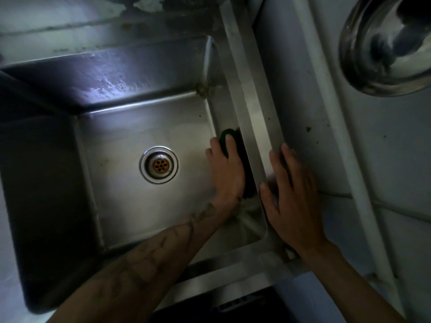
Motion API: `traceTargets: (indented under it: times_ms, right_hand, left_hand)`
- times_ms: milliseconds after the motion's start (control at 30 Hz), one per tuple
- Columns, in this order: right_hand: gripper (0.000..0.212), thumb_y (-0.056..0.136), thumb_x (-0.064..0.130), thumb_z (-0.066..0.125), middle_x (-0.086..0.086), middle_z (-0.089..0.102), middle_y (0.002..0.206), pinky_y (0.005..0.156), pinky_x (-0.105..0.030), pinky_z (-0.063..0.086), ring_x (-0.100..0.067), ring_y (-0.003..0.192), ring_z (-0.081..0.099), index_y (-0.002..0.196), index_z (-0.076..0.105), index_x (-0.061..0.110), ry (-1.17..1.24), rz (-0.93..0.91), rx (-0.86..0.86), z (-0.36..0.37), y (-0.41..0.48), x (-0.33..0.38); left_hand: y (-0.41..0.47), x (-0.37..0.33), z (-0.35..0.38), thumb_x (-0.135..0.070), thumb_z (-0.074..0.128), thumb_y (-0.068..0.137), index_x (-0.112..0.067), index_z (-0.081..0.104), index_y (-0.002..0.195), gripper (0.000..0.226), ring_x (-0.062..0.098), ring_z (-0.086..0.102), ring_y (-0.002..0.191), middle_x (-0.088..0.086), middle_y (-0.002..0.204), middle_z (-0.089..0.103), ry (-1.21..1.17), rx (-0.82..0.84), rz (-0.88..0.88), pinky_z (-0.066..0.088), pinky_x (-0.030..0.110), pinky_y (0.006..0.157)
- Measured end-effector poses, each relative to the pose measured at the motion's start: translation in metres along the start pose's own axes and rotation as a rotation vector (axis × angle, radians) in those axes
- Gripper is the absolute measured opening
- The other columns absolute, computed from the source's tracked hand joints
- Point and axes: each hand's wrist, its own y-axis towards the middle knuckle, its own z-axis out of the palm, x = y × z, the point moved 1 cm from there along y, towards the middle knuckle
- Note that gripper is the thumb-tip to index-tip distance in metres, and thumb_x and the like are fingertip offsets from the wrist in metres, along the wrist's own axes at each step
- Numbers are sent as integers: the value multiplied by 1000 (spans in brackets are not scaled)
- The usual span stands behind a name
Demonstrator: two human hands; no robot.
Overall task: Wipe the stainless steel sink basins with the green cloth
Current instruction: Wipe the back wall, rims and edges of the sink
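A deep stainless steel sink basin (130, 127) fills the middle of the head view, with a round drain (159, 164) in its floor. My left hand (225, 170) reaches down inside it and presses a dark green cloth (229, 136) flat against the basin's right wall, fingers straight. Most of the cloth is hidden under the hand. My right hand (292, 194) lies flat, fingers spread, on the basin's right rim (254, 113).
A shiny steel bowl (384, 45) sits at the top right on the flat steel surface (303, 89) beside the basin. Dark specks mark that surface. The stained back ledge (93, 31) runs behind the basin. A dark object (233, 306) lies below the front edge.
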Motion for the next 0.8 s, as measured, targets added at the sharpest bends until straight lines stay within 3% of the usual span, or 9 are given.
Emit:
traceTargets:
  times_ms: [100, 200, 267, 333, 433, 500, 667, 733, 800]
  right_hand:
    - [71, 103, 33, 55, -10, 16, 174, 123, -58, 30, -28, 160, 19, 164, 27, 11, 11, -1, 12, -1, 3, 0]
    - [72, 104, 35, 51, -9, 14, 175, 124, -58, 29, -26, 162, 14, 165, 23, 12, -11, -1, 24, -1, 15, 0]
    - [70, 106, 36, 49, -8, 12, 175, 124, -57, 28, -26, 162, 13, 166, 20, 13, -12, 6, 23, 1, 33, 3]
    - [70, 108, 37, 49, -8, 12, 175, 125, -56, 29, -26, 161, 15, 166, 19, 13, -21, 15, 8, 4, 53, 5]
    - [68, 108, 43, 42, -8, 11, 175, 125, -54, 30, -28, 160, 18, 166, 16, 17, -20, 3, -8, 7, 73, 6]
    - [69, 108, 50, 35, -6, 7, 175, 124, -54, 32, -27, 160, 18, 166, 14, 19, 5, -5, -14, 10, 77, 5]
    - [68, 108, 47, 39, -4, 6, 176, 121, -50, 38, -23, 159, 22, 166, 16, 20, 24, -12, -53, 12, 76, 6]
    - [68, 108, 46, 39, -4, 5, 176, 121, -49, 38, -23, 159, 22, 166, 16, 20, 31, -9, -49, 11, 76, 6]
    - [68, 107, 45, 39, -3, 4, 176, 122, -48, 38, -22, 159, 22, 167, 15, 21, 31, -9, -48, 10, 76, 6]
  left_hand:
    - [11, 0, 4, -53, 37, 109, -20, 52, 125, 39, -11, 51, 94, 2, 113, 51, 27, -25, 89, 42, 5, 78]
    - [8, 23, 1, -46, 37, 114, -16, 47, 134, 37, 21, 59, 105, 5, 115, 50, 116, 78, -124, 53, 44, 100]
    - [5, 28, -3, -44, 37, 114, -17, 48, 127, 32, 20, 58, 99, 0, 106, 51, 118, 122, -158, 53, 51, 101]
    - [9, 16, -5, -48, 39, 112, -21, 50, 118, 30, 16, 57, 93, 1, 103, 54, 86, 95, -53, 54, 46, 92]
    - [23, -9, -3, -52, 40, 107, -26, 51, 113, 29, -6, 55, 89, 1, 105, 56, -20, 21, 96, 45, 10, 73]
    - [34, -14, 1, -47, 41, 110, -25, 52, 117, 26, -11, 53, 90, 2, 110, 55, -30, -19, 141, 42, 4, 73]
    - [31, 18, -1, -42, 37, 115, -10, 43, 141, 42, 38, 58, 120, 21, 132, 51, 194, 148, -231, 50, 50, 107]
    - [27, 17, -3, -43, 37, 115, -11, 44, 137, 39, 35, 58, 116, 18, 128, 52, 176, 147, -206, 50, 54, 107]
    - [30, -1, 0, -50, 37, 112, -16, 48, 129, 40, 10, 55, 102, 8, 119, 53, 61, 57, -51, 52, 46, 99]
